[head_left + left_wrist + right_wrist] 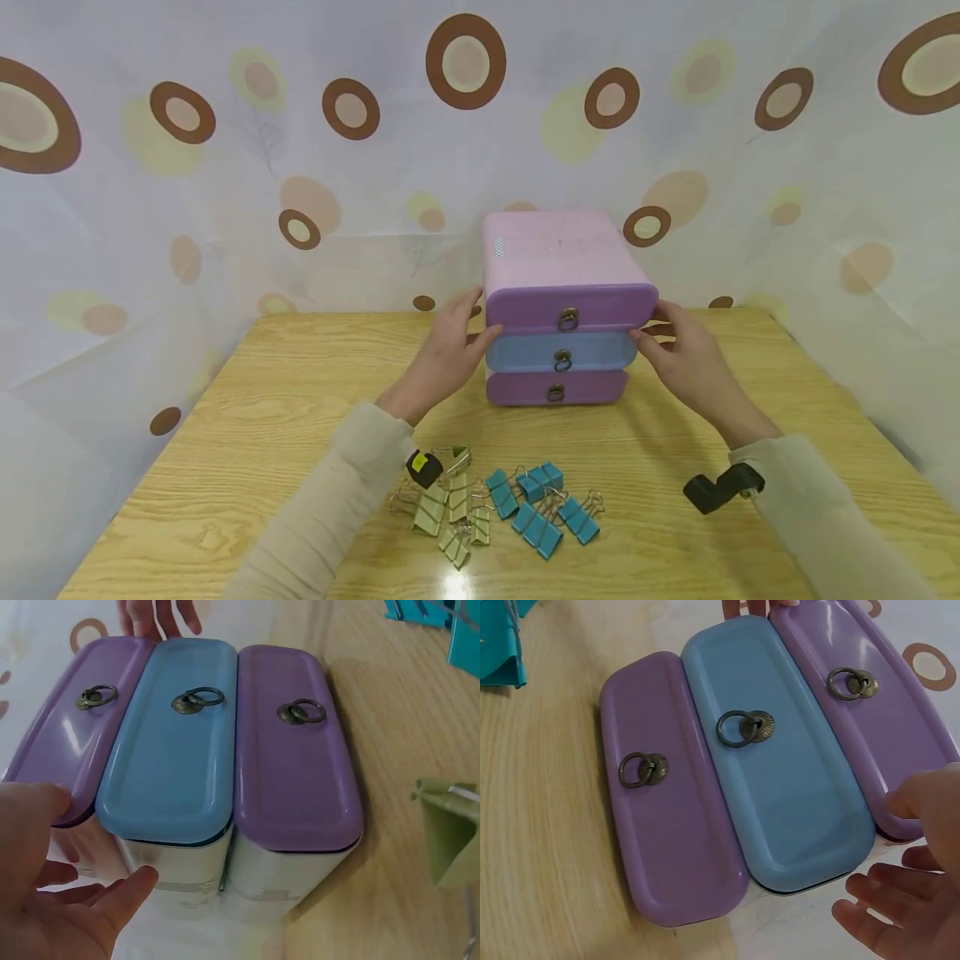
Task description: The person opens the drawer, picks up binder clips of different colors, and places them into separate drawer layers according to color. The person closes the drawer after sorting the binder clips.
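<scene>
A small three-drawer organizer has a pink top and side. Its purple top drawer, blue middle drawer and purple bottom drawer each carry a bronze ring pull. The left hand holds the organizer's left side by the top drawer, thumb at the drawer's front edge. On the opposite side, the right hand holds the matching corner, its thumb on the purple front. Lower fingers of both hands spread loosely beside the sides. All three drawers look closed.
Several light green binder clips lie on the wooden table in front, near the left forearm. Beside them is a group of blue binder clips. A patterned cloth stands behind the table and at both sides.
</scene>
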The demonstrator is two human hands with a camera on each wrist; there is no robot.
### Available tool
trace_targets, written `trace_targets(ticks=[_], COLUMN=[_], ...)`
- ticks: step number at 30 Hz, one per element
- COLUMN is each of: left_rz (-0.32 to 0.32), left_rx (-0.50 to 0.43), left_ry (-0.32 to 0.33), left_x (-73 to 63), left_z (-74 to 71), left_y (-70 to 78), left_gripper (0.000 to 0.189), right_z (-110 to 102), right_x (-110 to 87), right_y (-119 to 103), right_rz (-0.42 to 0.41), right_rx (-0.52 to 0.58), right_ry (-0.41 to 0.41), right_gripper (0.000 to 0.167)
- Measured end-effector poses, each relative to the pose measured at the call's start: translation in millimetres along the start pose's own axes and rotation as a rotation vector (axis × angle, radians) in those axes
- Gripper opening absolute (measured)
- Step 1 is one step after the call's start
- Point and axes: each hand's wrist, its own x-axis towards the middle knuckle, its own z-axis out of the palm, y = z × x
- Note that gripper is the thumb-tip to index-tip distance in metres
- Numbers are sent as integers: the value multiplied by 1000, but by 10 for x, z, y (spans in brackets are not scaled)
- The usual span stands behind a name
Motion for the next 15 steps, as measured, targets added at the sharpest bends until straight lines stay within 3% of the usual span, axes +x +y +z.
trace_targets(ticks=[9,15], left_rz=[1,32], left_rx=[-1,34], left_ry=[-34,-4], left_x=[-120,-168], left_z=[119,162], left_y=[-105,-152], left_gripper=[48,43], right_z=[70,136], right_x=[-107,-161], right_y=[14,39], right_rz=[17,13], right_rx=[0,9], right_ry=[-54,-60], right_gripper=[49,52])
